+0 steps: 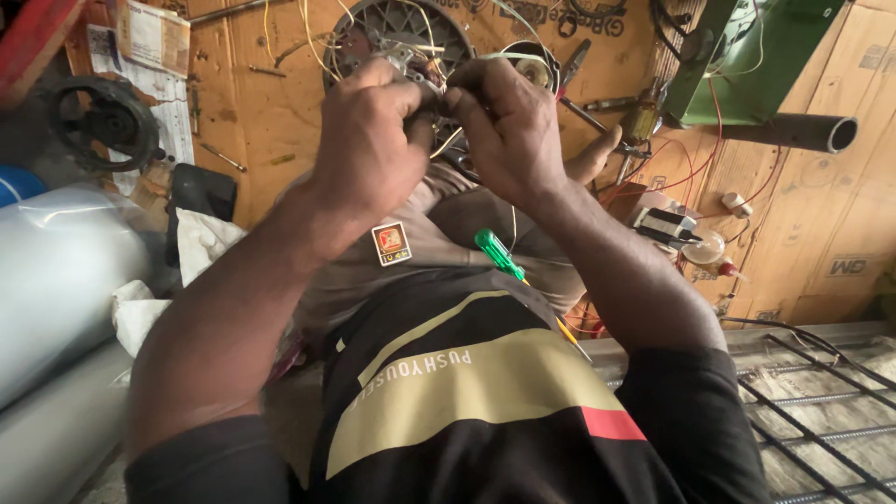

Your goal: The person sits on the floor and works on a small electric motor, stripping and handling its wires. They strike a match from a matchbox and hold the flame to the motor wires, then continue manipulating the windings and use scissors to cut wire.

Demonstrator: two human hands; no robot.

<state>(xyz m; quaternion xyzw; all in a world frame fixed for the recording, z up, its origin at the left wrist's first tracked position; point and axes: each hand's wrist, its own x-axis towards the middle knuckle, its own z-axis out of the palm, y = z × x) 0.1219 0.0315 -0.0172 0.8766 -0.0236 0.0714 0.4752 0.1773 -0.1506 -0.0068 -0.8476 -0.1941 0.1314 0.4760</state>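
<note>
Both hands, left hand (369, 140) and right hand (509, 131), meet above the lap, fingers pinching thin pale wires (446, 142) between them. A small square red-and-yellow label (391, 243) sits on the trousers. Printed paper sheets (149, 42) lie top left on the brown cardboard floor (271, 112). A green-handled screwdriver (499, 254) rests at the waist.

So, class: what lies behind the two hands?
Behind the left hand and right hand lies a round grey motor housing with yellowish wires, on cardboard. The hands cover its middle.
</note>
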